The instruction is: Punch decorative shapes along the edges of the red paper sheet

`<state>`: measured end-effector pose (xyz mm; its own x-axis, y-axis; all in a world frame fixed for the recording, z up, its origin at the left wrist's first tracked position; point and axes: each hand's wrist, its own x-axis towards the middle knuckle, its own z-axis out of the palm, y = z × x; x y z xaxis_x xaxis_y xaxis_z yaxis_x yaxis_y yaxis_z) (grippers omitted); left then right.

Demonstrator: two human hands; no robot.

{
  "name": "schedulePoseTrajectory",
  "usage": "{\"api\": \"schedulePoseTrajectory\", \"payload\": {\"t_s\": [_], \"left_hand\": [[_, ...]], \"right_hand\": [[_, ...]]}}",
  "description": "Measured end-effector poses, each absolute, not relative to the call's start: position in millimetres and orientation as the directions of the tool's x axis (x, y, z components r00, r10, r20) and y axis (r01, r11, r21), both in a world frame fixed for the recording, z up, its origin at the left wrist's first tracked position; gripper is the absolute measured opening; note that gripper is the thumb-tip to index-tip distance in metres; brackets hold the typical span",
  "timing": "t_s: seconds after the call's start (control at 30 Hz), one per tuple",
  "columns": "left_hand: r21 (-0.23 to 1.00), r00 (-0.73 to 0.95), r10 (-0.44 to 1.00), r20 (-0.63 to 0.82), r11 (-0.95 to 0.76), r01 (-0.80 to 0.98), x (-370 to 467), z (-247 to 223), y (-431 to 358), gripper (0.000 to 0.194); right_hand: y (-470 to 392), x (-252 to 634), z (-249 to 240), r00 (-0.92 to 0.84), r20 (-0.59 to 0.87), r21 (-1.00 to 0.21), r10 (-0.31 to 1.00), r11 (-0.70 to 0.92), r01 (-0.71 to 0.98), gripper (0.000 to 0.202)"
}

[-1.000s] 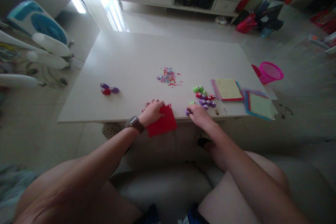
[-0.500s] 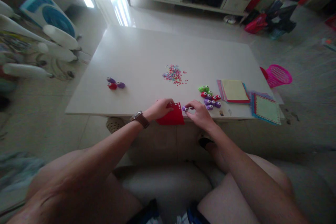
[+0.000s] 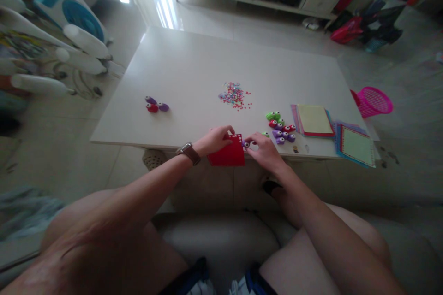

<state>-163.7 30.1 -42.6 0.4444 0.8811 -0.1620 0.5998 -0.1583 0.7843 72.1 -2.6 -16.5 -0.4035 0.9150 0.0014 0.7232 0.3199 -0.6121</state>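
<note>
My left hand [image 3: 220,139] pinches a sheet of red paper [image 3: 226,154] by its upper part, at the table's near edge. Small holes run along the sheet's top and lower borders, and its lower part hangs past the edge. In the fingers of my right hand [image 3: 262,148] is a small purple paper punch [image 3: 245,144] with a round white-and-black eye. That punch sits against the sheet's right border; whether it bites the paper is too small to tell. A green punch [image 3: 265,134] lies just behind my right hand.
Several punches [image 3: 279,130] cluster right of my right hand; three more [image 3: 152,108] lie at the left. Colourful confetti [image 3: 234,95] is heaped mid-table. Paper stacks [image 3: 314,120] and bordered sheets [image 3: 356,145] lie at the right. A pink basket [image 3: 375,101] stands beyond the white table [image 3: 194,64].
The view has shifted slightly, so the table appears a little higher and further right. Both hands keep their holds; the purple punch stays at the red sheet's right border.
</note>
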Motion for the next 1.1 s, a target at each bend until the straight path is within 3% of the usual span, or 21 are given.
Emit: {"api": "schedulePoseTrajectory", "payload": {"t_s": [0.27,0.63,0.77,0.9,1.1], "left_hand": [[0.712,0.403,0.889,-0.216,-0.139,0.688,-159,-42,33,0.035],[0.614,0.381,0.918,-0.109,-0.239,0.752,-155,-57,30,0.036],[0.534,0.353,0.935,-0.041,-0.278,0.799,-154,-55,29,0.030],[0.550,0.414,0.900,-0.132,-0.281,0.786,-153,-48,28,0.007],[0.523,0.448,0.881,-0.151,-0.314,0.793,-152,-48,27,0.012]], "right_hand": [[-1,69,-30,-0.442,-0.075,-0.594,0.894,0.316,0.740,0.021],[1,70,-52,-0.400,-0.037,-0.660,0.916,0.278,0.698,0.022],[1,67,-54,-0.303,-0.053,-0.735,0.951,0.169,0.657,0.013],[3,65,-53,-0.215,-0.118,-0.751,0.969,0.055,0.659,0.012],[5,63,-51,-0.181,-0.216,-0.776,0.960,-0.056,0.629,0.007]]}}
